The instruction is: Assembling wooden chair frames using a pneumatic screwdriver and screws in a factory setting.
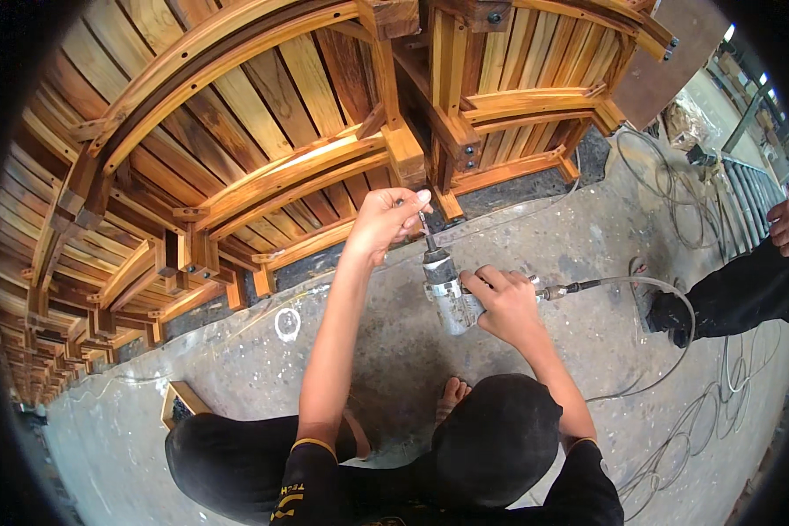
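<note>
A scuffed metal driver point(451, 307) is gripped by the right hand point(507, 303) above the stained concrete floor point(259, 373); the left hand point(387, 221) pinches near the tip of its slim bit point(427, 231). Yellow lettering point(287, 501) marks the black left sleeve point(314, 469); slatted, streaky-grained wooden frames point(298, 175) stand beyond.

The driver point(452, 302) is scuffed metal, furniture point(234, 110) glossy wood.

decent room over the floor point(245, 368) on the left, but wooden frames point(403, 153) block the front and a hose point(636, 280) loops right of the air driver point(451, 307).
</note>
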Motion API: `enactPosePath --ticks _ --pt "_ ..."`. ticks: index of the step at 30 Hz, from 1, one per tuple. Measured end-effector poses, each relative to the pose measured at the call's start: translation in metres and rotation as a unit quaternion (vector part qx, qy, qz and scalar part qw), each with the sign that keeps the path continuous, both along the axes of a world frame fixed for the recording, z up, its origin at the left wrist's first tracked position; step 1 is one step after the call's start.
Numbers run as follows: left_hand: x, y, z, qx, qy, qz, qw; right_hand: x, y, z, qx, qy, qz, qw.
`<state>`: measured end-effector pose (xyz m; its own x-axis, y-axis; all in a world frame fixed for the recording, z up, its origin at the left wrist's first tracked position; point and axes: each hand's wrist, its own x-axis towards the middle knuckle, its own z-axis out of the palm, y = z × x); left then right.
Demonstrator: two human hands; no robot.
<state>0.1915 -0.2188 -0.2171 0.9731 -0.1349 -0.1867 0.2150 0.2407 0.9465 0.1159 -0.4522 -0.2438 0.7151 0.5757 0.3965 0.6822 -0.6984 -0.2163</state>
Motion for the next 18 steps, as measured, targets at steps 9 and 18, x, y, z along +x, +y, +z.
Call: enactPosePath --ticks 9,18 --pt "-0.006 0.003 0.01 0.152 -0.092 0.037 0.983 0.005 0.017 0.001 0.008 -0.005 -0.001 1.0" --pt "-0.028 -0.011 0.021 0.104 -0.154 0.108 0.977 0.011 0.03 -0.005 0.051 -0.088 -0.034 0.994"
